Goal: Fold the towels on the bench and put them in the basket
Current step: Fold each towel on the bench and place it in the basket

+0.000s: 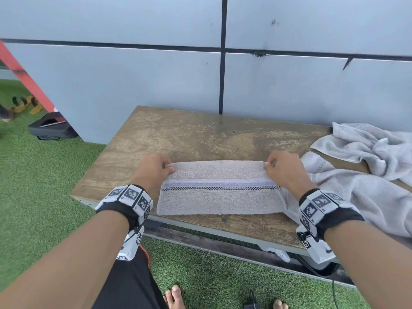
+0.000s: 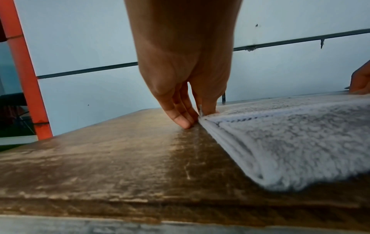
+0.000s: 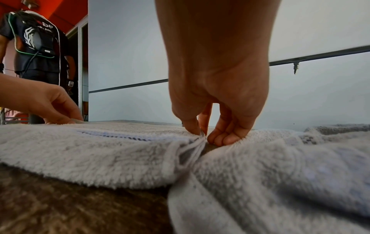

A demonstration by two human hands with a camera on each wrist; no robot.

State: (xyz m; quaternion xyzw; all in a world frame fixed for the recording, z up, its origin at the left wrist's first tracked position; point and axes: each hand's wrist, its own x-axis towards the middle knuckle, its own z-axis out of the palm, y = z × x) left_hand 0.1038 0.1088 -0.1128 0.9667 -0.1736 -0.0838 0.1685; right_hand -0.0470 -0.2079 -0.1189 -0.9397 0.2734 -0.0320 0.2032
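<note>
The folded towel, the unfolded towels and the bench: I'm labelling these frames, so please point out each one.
folded towel (image 1: 219, 197), head view, on its pile just below the striped band.
unfolded towels (image 1: 365, 192), head view, on the crumpled cloth at the right.
bench (image 1: 189, 134), head view, on the bare wooden top.

Table (image 1: 200, 134): worn brown wooden top, against the wall.
Folded towel (image 1: 219, 197): flat near front edge.
Crumpled towels (image 1: 367, 175): heaped at right.

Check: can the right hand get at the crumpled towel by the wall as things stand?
Probably yes. The crumpled towel lies just right of the right hand with nothing between them, but that hand is pinching the folded towel's corner and would have to let go first.
</note>
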